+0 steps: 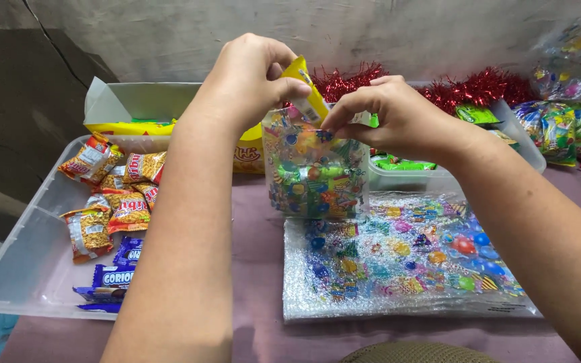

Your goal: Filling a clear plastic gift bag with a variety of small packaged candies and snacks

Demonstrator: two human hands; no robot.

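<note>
Hands meet at the mouth of a clear printed bag (314,171), held upright above the mauve table cover (263,235). The left hand (250,81) pinches a yellow packet (307,87) between thumb and forefinger, its lower end already inside the bag's opening. The right hand (398,114) pinches the bag's top edge just beside that packet, fingertips pressed together on the film. Nothing supports the bag from below the grip; it hangs with several coloured items already inside.

Risks, as judged from this position:

1. The bag hangs from one pinch on thin, slick film. If the right-hand fingers slacken, the bag is likely to drop and its contents could spill.
2. The mouth is narrow where it is gathered. The packet's corner may catch on the edge and fold the film inward, blocking entry.
3. Pressing the packet down against a snag would load the film at the pinch; a stretch or tear there is possible.
4. Directly under the grip lies a flat stack of printed bags (405,259); a fall onto it could scatter or slide the stack.

To the left of the grip, a clear plastic tub (28,262) holds orange snack packets (126,202) and blue biscuit packs (112,275). Beyond the grip, red tinsel (479,87) lies along the wall, with a second clear bin (405,178) beside it.
</note>
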